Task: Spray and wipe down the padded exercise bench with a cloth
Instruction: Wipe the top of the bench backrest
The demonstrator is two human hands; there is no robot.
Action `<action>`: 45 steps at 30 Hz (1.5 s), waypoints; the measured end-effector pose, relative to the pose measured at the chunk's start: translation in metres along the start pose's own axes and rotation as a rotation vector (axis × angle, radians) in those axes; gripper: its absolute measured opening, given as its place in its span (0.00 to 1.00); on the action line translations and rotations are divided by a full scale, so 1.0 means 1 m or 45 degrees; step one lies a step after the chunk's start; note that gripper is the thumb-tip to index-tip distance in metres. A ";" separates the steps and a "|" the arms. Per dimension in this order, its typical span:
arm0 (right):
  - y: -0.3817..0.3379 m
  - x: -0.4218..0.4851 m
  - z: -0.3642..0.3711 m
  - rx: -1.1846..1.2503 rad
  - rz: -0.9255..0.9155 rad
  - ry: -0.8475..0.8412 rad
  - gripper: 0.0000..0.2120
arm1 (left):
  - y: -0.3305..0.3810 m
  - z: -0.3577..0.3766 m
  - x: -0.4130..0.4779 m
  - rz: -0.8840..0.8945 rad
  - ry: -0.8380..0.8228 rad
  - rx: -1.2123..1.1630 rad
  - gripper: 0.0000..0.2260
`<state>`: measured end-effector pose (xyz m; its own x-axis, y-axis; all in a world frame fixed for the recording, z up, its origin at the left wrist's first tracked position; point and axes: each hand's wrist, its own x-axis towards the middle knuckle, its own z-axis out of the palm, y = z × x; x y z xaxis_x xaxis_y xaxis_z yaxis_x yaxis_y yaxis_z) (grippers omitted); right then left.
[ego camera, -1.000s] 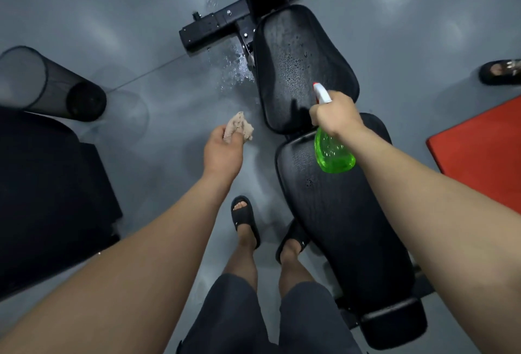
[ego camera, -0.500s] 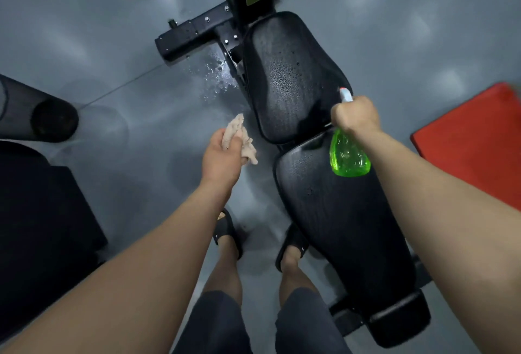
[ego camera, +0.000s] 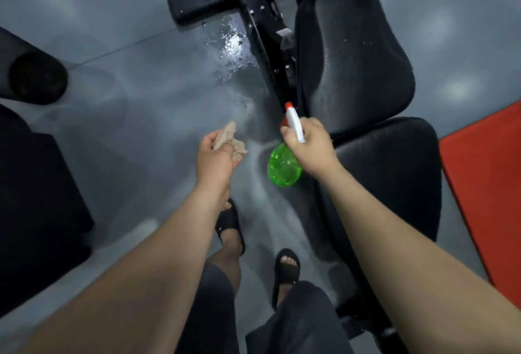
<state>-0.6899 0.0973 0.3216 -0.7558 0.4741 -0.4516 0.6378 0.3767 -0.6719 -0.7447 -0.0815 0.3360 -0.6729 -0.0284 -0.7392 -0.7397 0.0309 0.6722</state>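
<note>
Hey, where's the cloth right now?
In the head view, just left of centre: the cloth is bunched in the left hand, above the grey floor, left of the green spray bottle and clear of the bench pads.

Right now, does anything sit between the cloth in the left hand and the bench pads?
Yes: in this view the right hand and its green spray bottle hang between the cloth and the bench.

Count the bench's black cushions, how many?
2. The far pad is at top right; the near pad lies just below it, partly behind the right arm. Others may hide.
</note>
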 end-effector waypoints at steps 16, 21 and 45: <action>0.160 0.173 0.233 -0.445 0.191 -0.058 0.13 | -0.138 -0.054 0.159 -0.009 0.128 -0.041 0.05; 0.201 0.193 0.265 -0.532 0.223 -0.119 0.13 | -0.110 -0.044 0.178 0.112 0.083 -0.119 0.05; 0.020 0.109 0.115 0.625 -0.617 -0.047 0.18 | -0.041 -0.028 0.141 0.551 0.014 -0.216 0.11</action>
<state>-0.7771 0.0647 0.1912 -0.9486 0.3129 -0.0474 0.0925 0.1312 -0.9870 -0.8095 -0.1144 0.2057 -0.9192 -0.0598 -0.3891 -0.3802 -0.1213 0.9169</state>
